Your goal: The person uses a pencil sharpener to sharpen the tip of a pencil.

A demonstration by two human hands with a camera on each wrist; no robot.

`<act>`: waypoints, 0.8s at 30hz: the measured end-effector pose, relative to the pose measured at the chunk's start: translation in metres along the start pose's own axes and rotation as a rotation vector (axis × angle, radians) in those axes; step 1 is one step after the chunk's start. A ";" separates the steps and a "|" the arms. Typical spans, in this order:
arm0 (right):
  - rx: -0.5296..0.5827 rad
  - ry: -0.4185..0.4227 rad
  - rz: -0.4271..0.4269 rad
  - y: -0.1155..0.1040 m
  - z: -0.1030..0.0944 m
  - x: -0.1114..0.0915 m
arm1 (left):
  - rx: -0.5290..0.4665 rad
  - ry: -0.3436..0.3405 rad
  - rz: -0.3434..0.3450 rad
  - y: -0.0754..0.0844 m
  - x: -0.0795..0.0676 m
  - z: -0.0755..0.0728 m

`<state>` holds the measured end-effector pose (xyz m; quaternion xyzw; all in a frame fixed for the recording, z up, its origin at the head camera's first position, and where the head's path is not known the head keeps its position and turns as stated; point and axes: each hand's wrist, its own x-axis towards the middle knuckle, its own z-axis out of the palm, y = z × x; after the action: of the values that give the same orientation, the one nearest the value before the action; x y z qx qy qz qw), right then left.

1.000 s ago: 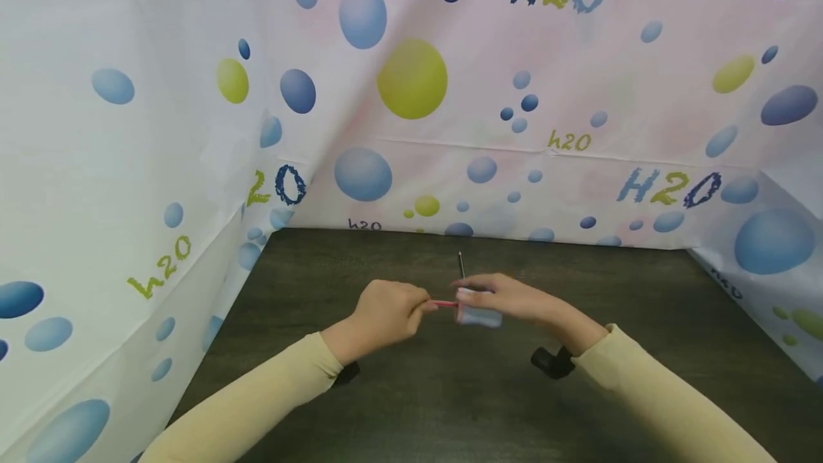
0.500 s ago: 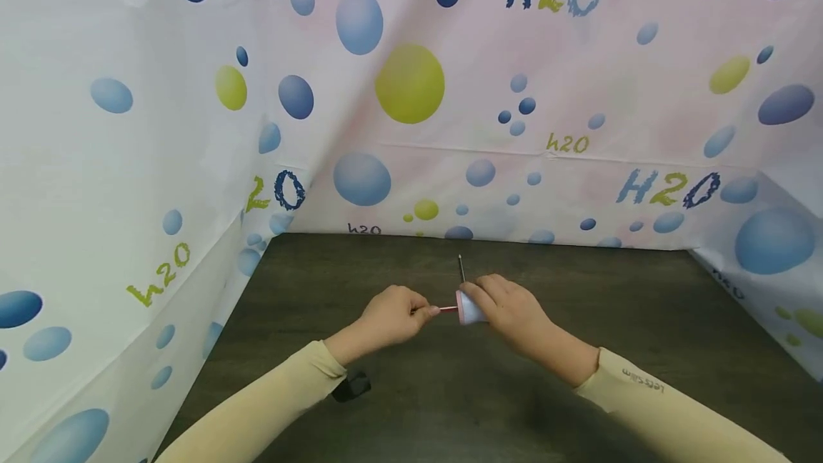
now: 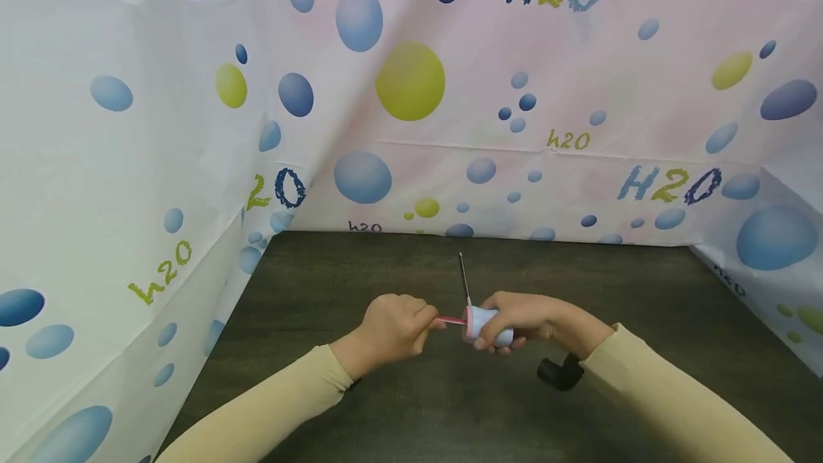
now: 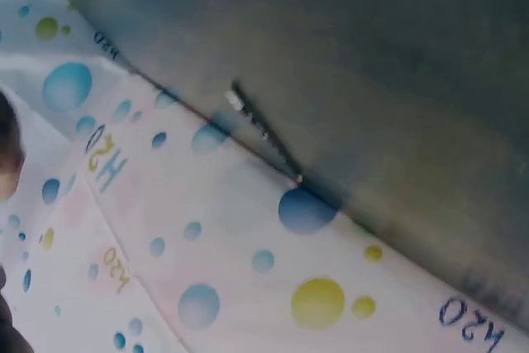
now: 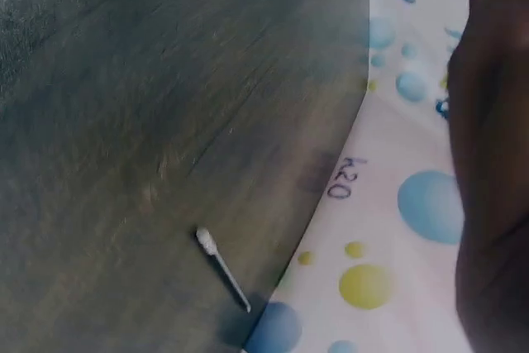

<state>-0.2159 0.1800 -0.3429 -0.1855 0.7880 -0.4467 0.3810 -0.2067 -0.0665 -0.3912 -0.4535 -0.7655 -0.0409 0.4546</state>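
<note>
In the head view my left hand (image 3: 396,327) pinches a thin red pencil (image 3: 452,320). The pencil's other end runs into the pink end of a light-blue, cylinder-shaped pencil sharpener (image 3: 489,327). Curled round the sharpener is my right hand (image 3: 524,320), its thumb across the near side. Beyond the sharpener a dark pencil (image 3: 464,279) lies on the table, its white end towards me and its tip towards the back wall. Both wrist views catch this dark pencil (image 4: 264,131) but show only shadowed parts of hands at their edges.
The dark wood-grain table (image 3: 321,263) ends at a white sheet (image 3: 572,184) printed with bubbles and "H2O", which also hangs at both sides. Black wrist-camera mounts, such as the right one (image 3: 559,373), jut below the wrists.
My right hand has turned round the sharpener and back, and its thumb now lies on the near side. Both hands, with the red pencil and sharpener, have come slightly nearer to me.
</note>
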 end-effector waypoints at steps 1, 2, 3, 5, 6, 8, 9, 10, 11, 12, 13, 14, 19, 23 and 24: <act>0.050 -0.023 0.025 -0.001 -0.003 0.001 | -0.002 -0.020 -0.011 -0.002 0.001 -0.001; 0.049 -0.019 0.013 -0.002 -0.005 0.002 | -0.015 -0.060 -0.039 -0.004 0.003 -0.003; 0.001 0.020 -0.035 -0.004 -0.006 0.003 | -0.050 -0.120 -0.088 -0.006 0.005 -0.006; -0.189 0.186 -0.175 -0.006 -0.001 0.004 | -0.174 -0.280 -0.231 -0.008 0.010 -0.011; -0.341 0.294 -0.264 -0.007 0.002 0.004 | -0.261 -0.365 -0.320 -0.009 0.012 -0.013; -0.703 0.527 -0.478 -0.005 0.010 0.004 | -0.447 -0.503 -0.507 -0.011 0.017 -0.017; -0.881 0.645 -0.575 -0.004 0.014 0.005 | -0.543 -0.556 -0.596 -0.013 0.019 -0.018; -1.052 0.757 -0.656 -0.002 0.016 0.006 | -0.626 -0.596 -0.669 -0.014 0.021 -0.018; -1.212 0.859 -0.729 0.001 0.018 0.007 | -0.696 -0.626 -0.732 -0.016 0.022 -0.018; -1.342 0.946 -0.789 0.004 0.019 0.008 | -0.753 -0.645 -0.783 -0.018 0.023 -0.018; -1.428 1.000 -0.846 0.006 0.019 0.010 | -0.792 -0.659 -0.825 -0.019 0.025 -0.018; -1.492 1.037 -0.890 0.009 0.018 0.012 | -0.820 -0.669 -0.851 -0.020 0.026 -0.018; -1.516 1.078 -0.995 0.018 0.013 0.021 | -0.750 -0.627 -0.790 -0.012 0.027 -0.018; -1.371 1.057 -0.876 0.015 0.019 0.020 | -0.453 -0.471 -0.579 -0.001 0.024 -0.016; -1.318 1.031 -0.814 0.013 0.021 0.018 | -0.362 -0.430 -0.519 0.000 0.023 -0.015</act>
<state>-0.2105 0.1636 -0.3687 -0.4052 0.8287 -0.0356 -0.3843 -0.2007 -0.0583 -0.3662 -0.3157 -0.9131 -0.1933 0.1707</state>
